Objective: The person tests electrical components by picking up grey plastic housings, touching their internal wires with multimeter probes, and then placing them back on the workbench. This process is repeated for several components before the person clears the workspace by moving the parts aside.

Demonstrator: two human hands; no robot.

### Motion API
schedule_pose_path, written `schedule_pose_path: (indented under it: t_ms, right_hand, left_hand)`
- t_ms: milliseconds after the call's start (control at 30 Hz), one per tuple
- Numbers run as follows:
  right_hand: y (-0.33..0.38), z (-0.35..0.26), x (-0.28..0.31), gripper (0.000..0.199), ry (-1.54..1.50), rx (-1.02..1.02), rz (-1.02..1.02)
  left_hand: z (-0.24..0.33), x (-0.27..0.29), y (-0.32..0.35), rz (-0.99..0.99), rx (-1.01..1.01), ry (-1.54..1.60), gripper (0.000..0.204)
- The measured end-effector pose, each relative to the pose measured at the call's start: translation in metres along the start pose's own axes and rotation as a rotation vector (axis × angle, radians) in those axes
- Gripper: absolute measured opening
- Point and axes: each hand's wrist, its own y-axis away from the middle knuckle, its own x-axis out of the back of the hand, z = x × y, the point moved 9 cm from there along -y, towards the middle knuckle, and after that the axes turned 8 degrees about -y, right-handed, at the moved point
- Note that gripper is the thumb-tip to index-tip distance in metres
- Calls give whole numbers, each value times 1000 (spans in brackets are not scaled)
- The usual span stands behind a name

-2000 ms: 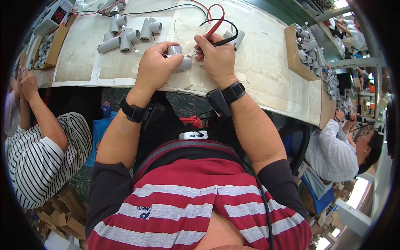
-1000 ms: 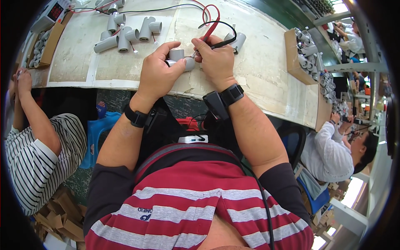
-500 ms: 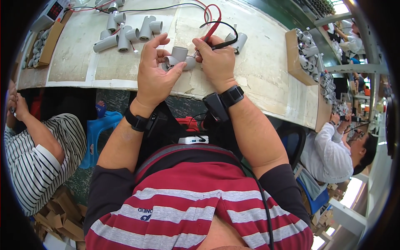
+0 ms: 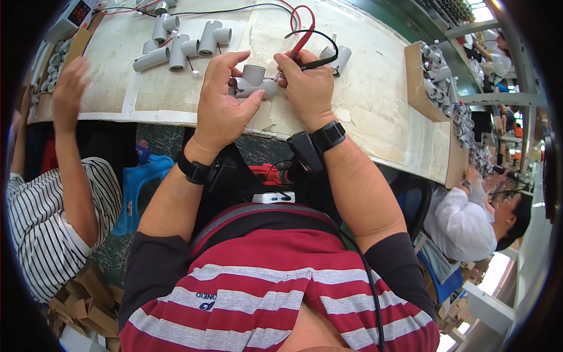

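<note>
The grey T-shaped fitting [image 4: 254,85] sits in the left hand [image 4: 221,108], its near side under the thumb and the fingers curled loosely behind it, with the short branch pointing away from the body. Just right of it, the fingers of the right hand [image 4: 308,87] are pinched tight around a red probe [image 4: 301,44] and a black probe [image 4: 319,61], close to the fitting's right end; whether the probe tips touch anything there is too small to tell. Below both sets of fingers is the bench [image 4: 375,100]. Just beyond the right fingers lies a second fitting [image 4: 340,58]. Farther off, ahead and to the left of the left fingers, lies a cluster of grey fittings [image 4: 177,57], with a small white connector [image 4: 195,73] beside it. Well right of the right fingers stands a cardboard box [image 4: 415,88] filled with grey parts [image 4: 435,71]. Well left of the left fingers, a co-worker's hand [image 4: 69,88] is raised near another box [image 4: 81,46]; beyond that is a white instrument [image 4: 63,24] with a red display.
</note>
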Motion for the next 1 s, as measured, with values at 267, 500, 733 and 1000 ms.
schedule_pose_path:
  t_ms: [267,500,733,1000]
  right_hand:
    - [1,-1,0,22,11,-3,-1]
    - [-2,-2,1,24,78,59,5]
    - [-3,-4,0,24,120,150,11]
    - [-24,-54,10,28,252,308,35]
  left_hand:
    - [5,-2,-2,-58,-47,-90,61]
    - [17,0,-1,37,-93,-224,51]
    - [40,-14,0,-8,-212,-593,40]
    - [8,-3,-24,-128,-183,-844,35]
